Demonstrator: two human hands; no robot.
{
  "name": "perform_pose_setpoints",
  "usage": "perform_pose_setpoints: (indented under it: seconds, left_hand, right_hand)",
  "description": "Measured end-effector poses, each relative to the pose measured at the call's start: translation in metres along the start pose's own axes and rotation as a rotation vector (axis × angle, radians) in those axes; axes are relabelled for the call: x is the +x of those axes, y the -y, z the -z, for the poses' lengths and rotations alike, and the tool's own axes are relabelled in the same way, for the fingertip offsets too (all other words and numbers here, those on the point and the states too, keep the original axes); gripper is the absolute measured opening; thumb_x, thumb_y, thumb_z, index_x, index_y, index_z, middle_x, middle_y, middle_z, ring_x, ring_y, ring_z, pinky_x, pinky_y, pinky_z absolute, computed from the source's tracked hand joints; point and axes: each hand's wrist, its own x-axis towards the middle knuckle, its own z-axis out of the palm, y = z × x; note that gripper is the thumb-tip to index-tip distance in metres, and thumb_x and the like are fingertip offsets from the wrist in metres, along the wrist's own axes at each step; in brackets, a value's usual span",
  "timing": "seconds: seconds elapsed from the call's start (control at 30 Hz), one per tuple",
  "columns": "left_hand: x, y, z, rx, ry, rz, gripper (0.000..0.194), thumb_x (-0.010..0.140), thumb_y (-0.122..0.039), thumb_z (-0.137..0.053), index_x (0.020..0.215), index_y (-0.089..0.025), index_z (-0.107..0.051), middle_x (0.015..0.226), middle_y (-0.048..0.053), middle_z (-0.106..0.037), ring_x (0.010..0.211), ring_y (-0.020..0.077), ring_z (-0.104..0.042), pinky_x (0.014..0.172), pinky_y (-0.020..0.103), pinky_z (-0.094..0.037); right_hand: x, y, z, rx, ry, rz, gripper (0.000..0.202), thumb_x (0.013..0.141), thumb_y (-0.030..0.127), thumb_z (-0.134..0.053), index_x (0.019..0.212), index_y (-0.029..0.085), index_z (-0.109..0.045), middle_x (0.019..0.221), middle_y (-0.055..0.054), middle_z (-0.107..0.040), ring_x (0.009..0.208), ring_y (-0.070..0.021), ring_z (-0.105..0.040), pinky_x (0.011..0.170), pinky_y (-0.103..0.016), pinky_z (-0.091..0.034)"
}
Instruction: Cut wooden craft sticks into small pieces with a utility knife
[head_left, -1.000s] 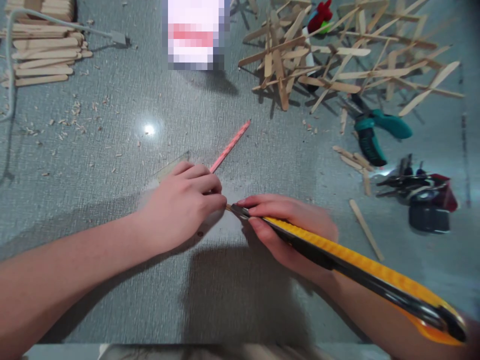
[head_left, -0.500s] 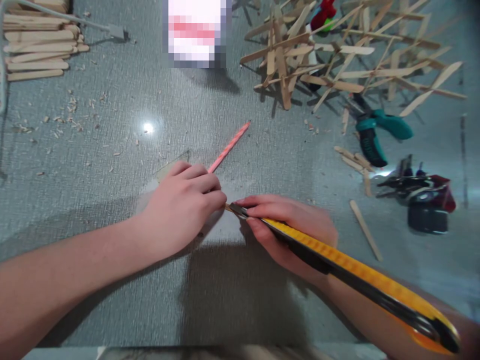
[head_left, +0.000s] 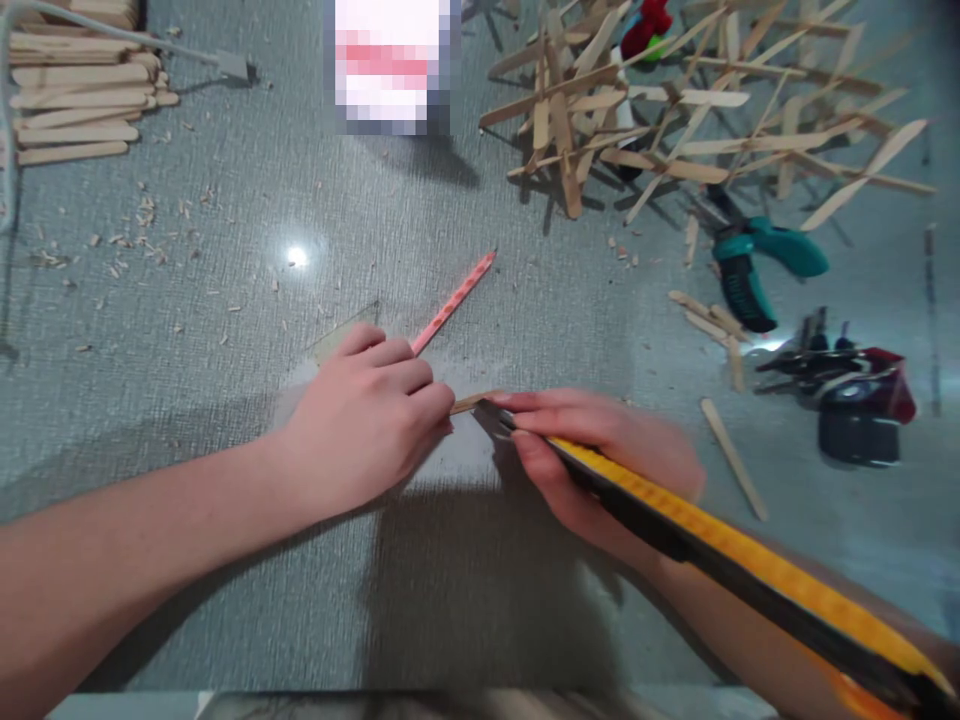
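My left hand is closed on a thin wooden stick, whose right end shows past the fingertips. My right hand grips a yellow and black utility knife near its blade, and the blade lies against the stick. The knife's handle reaches back to the lower right over the forearm. Just above my left hand lies a pink pencil, its lower end behind the fingers. A thin clear sheet shows partly beyond my left knuckles.
Craft sticks and a white cable lie at upper left. Joined sticks stand at upper right, above teal pliers. A dark and red object and a loose stick lie right. Wood shavings are scattered about.
My right hand and the knife have moved right, away from my left hand, and more of the stick shows between them. The pencil has shifted slightly down and left.
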Motion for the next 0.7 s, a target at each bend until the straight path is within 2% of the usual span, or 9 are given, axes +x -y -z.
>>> perform_pose_setpoints:
  seconds: [0.13, 0.2, 0.27, 0.37, 0.53, 0.7]
  left_hand:
    - [0.001, 0.003, 0.002, -0.043, 0.007, -0.065, 0.031, 0.1, -0.037, -0.057, 0.077, -0.018, -0.067, 0.066, -0.002, -0.065, 0.069, 0.0154, -0.058, 0.082, 0.036, -0.04]
    - [0.003, 0.007, 0.004, -0.037, -0.002, -0.1, 0.028, 0.1, -0.037, -0.056, 0.083, -0.019, -0.068, 0.072, -0.001, -0.067, 0.074, 0.0165, -0.059, 0.085, 0.037, -0.04]
    - [0.005, 0.012, 0.006, -0.003, 0.001, -0.099, 0.029, 0.099, -0.045, -0.055, 0.098, -0.02, -0.071, 0.088, 0.003, -0.07, 0.087, 0.0205, -0.061, 0.089, 0.04, -0.04]
    - [0.005, 0.014, 0.005, 0.053, 0.007, -0.053, 0.045, 0.094, -0.058, -0.058, 0.116, -0.021, -0.069, 0.105, 0.008, -0.069, 0.101, 0.0269, -0.06, 0.096, 0.046, -0.04]
    - [0.001, 0.005, -0.001, 0.136, -0.018, 0.012, 0.073, 0.086, -0.075, -0.057, 0.13, -0.017, -0.063, 0.124, 0.015, -0.063, 0.116, 0.0353, -0.054, 0.102, 0.053, -0.039]
    - [0.0, -0.001, -0.004, 0.136, 0.045, 0.066, 0.076, 0.084, -0.071, -0.065, 0.136, -0.016, -0.06, 0.144, 0.017, -0.054, 0.132, 0.0395, -0.046, 0.116, 0.057, -0.03]
  right_hand:
    - [-0.003, -0.004, 0.004, 0.068, -0.113, -0.103, 0.022, 0.088, 0.012, -0.069, 0.101, 0.029, -0.067, 0.104, -0.002, -0.079, 0.095, -0.0203, -0.076, 0.084, -0.037, -0.063]
    - [-0.003, -0.004, 0.006, 0.091, -0.152, -0.134, 0.021, 0.088, 0.012, -0.068, 0.1, 0.029, -0.068, 0.103, -0.002, -0.079, 0.095, -0.0205, -0.075, 0.086, -0.038, -0.062]
    - [-0.003, -0.005, 0.006, 0.097, -0.161, -0.158, 0.019, 0.089, 0.014, -0.068, 0.1, 0.03, -0.068, 0.103, -0.001, -0.079, 0.096, -0.0212, -0.075, 0.088, -0.04, -0.062]
    - [-0.001, -0.008, 0.005, 0.123, -0.125, -0.151, 0.018, 0.09, 0.015, -0.068, 0.098, 0.03, -0.068, 0.102, -0.001, -0.079, 0.095, -0.0208, -0.075, 0.087, -0.04, -0.062]
    - [0.004, -0.006, -0.001, 0.152, -0.015, -0.094, 0.02, 0.089, 0.014, -0.068, 0.101, 0.029, -0.067, 0.106, -0.002, -0.078, 0.095, -0.0198, -0.076, 0.085, -0.038, -0.063]
    - [0.01, 0.002, -0.004, 0.108, 0.044, -0.05, 0.019, 0.09, 0.012, -0.065, 0.102, 0.028, -0.064, 0.105, -0.003, -0.078, 0.096, -0.0182, -0.076, 0.085, -0.034, -0.064]
